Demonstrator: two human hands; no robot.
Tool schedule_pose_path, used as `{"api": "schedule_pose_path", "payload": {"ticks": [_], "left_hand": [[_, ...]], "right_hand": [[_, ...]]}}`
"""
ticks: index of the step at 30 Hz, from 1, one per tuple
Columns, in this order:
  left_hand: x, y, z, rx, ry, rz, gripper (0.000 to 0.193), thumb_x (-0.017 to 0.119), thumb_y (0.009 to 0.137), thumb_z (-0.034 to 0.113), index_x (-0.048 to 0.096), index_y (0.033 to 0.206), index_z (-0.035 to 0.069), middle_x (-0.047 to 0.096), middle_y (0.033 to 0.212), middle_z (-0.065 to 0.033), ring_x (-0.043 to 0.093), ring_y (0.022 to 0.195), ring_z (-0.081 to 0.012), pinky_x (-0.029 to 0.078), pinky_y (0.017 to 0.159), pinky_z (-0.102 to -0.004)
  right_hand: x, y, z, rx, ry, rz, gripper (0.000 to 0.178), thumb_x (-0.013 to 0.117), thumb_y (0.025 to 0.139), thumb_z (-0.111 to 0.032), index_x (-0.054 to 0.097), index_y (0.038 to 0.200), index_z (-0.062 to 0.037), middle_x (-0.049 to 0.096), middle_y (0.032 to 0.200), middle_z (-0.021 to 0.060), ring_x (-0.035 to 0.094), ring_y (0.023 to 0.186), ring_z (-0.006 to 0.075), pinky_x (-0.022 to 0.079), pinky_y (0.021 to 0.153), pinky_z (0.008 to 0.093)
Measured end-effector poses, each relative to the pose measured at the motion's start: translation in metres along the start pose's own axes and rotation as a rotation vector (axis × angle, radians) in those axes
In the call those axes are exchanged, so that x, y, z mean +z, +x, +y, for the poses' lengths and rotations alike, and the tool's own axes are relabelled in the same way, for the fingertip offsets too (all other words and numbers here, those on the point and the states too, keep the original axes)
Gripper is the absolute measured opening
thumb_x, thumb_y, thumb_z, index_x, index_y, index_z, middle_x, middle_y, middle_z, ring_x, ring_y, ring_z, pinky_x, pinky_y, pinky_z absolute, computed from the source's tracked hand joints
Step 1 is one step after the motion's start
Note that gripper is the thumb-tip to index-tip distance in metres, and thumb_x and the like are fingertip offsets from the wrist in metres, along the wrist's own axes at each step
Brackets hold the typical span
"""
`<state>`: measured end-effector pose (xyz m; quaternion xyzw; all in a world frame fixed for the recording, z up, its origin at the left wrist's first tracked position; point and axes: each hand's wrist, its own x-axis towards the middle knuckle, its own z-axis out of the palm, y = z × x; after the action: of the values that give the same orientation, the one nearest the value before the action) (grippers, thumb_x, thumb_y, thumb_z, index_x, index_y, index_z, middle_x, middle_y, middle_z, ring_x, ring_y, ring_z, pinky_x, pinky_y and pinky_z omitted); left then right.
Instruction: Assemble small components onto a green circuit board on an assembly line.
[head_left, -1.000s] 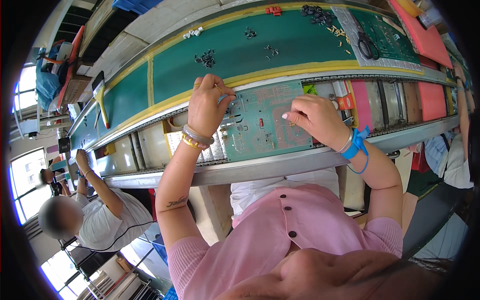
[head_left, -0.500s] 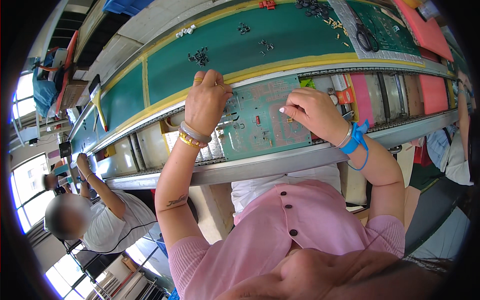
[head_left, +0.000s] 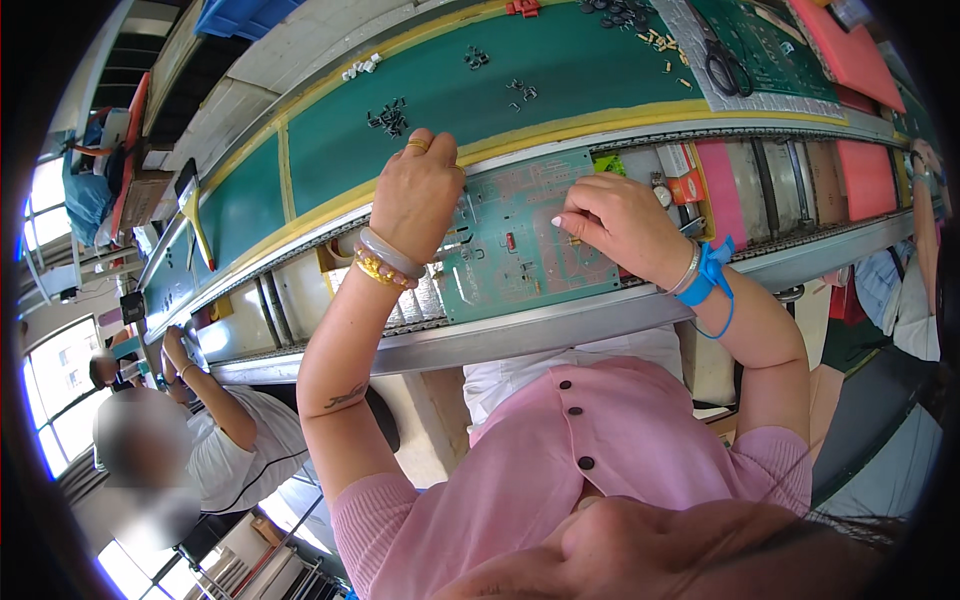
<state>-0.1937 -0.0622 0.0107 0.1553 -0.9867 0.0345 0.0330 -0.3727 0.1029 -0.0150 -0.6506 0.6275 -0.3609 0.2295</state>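
Note:
A green circuit board (head_left: 490,290) lies across the rails, with a red part and several small dark parts standing on it. Over its far left corner is my left hand (head_left: 418,200), fingers curled together close to a pile of small black components (head_left: 388,118). Whatever those fingers hold, if anything, is hidden. My right hand (head_left: 625,225) hovers at the board's right side, its thumb against bent fingers. A small tan part shows just below that thumb, and I cannot tell whether it is held or stands on the board.
Beyond the rail, the green bench (head_left: 340,150) carries white connectors (head_left: 361,67), more black parts (head_left: 521,94), tan parts (head_left: 664,42) and black scissors (head_left: 722,68). A yellow-handled brush (head_left: 196,215) lies at the left. The metal rail (head_left: 530,327) runs along the near side. Another person sits at the left.
My left hand has shifted slightly right, its fingers still curled near the black parts. The right hand stays nearly in place over the board. The person at left has moved a little.

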Motion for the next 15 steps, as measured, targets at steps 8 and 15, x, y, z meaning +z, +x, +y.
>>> {"api": "schedule_pose_path", "payload": {"ticks": [8, 15], "left_hand": [[-0.027, 0.025, -0.011, -0.099, -0.260, 0.016, 0.013, 0.072, 0.069, 0.011, 0.069, 0.082, 0.009, 0.059, 0.088, -0.0052, 0.057, 0.086, -0.0260, 0.047, 0.073, -0.0370], [0.040, 0.166, -0.012, -0.004, -0.424, 0.331, 0.022, 0.065, 0.081, 0.024, 0.068, 0.097, 0.009, 0.062, 0.099, -0.0128, 0.058, 0.093, -0.0325, 0.047, 0.081, -0.0384]], "right_hand": [[-0.029, 0.007, 0.009, -0.016, -0.104, 0.088, 0.014, 0.063, 0.082, -0.018, 0.059, 0.080, -0.0048, 0.058, 0.073, 0.0090, 0.057, 0.072, 0.0283, 0.045, 0.063, 0.0372], [-0.091, 0.077, 0.092, 0.030, -0.632, 0.348, 0.012, 0.058, 0.083, -0.013, 0.063, 0.092, -0.0072, 0.060, 0.085, 0.0096, 0.058, 0.084, 0.0309, 0.046, 0.073, 0.0407]]}}
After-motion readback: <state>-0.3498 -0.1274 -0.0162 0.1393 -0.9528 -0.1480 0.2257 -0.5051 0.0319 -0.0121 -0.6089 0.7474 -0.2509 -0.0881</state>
